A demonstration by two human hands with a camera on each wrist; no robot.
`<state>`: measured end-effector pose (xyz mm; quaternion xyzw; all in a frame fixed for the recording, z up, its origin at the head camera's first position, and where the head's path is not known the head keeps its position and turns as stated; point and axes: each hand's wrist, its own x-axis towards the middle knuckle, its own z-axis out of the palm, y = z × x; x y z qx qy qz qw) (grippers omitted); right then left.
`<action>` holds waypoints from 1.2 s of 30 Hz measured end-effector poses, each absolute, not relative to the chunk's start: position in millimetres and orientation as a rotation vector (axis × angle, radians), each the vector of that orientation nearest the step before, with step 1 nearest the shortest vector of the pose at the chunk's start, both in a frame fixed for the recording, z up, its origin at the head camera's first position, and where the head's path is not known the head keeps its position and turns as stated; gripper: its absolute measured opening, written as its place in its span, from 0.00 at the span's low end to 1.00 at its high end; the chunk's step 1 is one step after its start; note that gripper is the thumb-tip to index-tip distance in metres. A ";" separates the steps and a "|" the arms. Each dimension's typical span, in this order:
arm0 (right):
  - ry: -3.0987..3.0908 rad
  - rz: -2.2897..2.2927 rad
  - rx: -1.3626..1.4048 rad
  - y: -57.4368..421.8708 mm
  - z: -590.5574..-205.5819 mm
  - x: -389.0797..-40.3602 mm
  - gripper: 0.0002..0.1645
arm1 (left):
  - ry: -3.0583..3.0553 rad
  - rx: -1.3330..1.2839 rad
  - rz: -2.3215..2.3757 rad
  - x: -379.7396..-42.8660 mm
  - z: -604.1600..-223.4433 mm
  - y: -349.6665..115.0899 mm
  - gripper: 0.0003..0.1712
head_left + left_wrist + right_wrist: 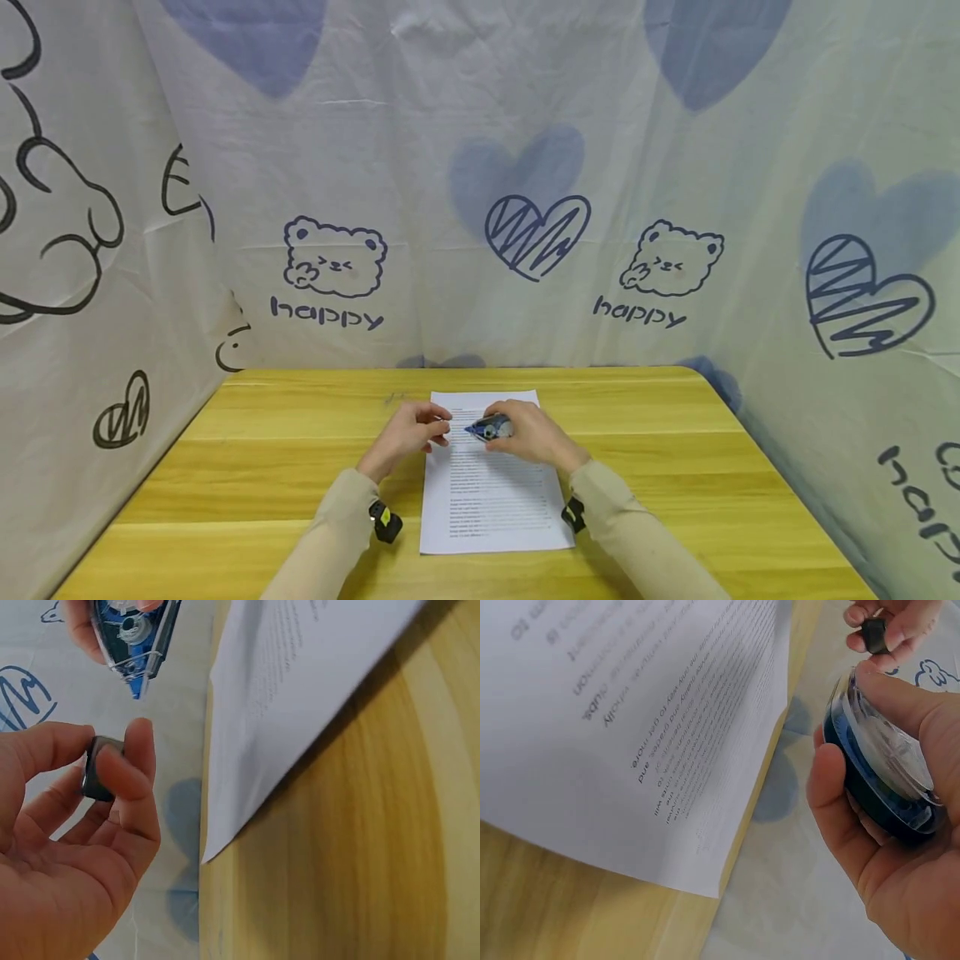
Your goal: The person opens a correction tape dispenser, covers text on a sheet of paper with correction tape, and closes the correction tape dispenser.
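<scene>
A correction tape dispenser (492, 428) with a clear and blue body is gripped by my right hand (536, 433), its blue tip pointing left. The reels show through its casing in the left wrist view, where the tip (136, 688) is bare. Between thumb and fingers, my left hand (408, 435) pinches a small dark cap (94, 780). It is held just off the dispenser's tip, with a gap between them. Both hands are above the upper half of a printed sheet of paper (438, 533). Part of the dispenser is hidden by the right fingers.
The paper lies on a yellow wood-grain table (300, 467), its lines of print facing me. A patterned cloth (420, 183) with hearts and bears hangs behind the table's far edge and along both sides. Dark wrist devices (386, 522) sit on both sleeves.
</scene>
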<state>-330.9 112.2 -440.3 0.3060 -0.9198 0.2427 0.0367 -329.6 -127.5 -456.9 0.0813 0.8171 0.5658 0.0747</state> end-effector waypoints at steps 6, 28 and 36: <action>-2.855 0.774 0.966 111.8 -440.3 -339.5 0.27 | 2.479 0.225 1.568 -330.2 -460.9 -128.8 0.13; -2.919 0.957 0.782 120.3 -445.5 -366.3 0.26 | 2.783 0.287 0.517 -327.8 -454.6 -113.3 0.54; -2.962 1.175 0.647 120.1 -441.3 -367.9 0.30 | 2.805 0.287 0.362 -330.5 -458.2 -109.7 0.55</action>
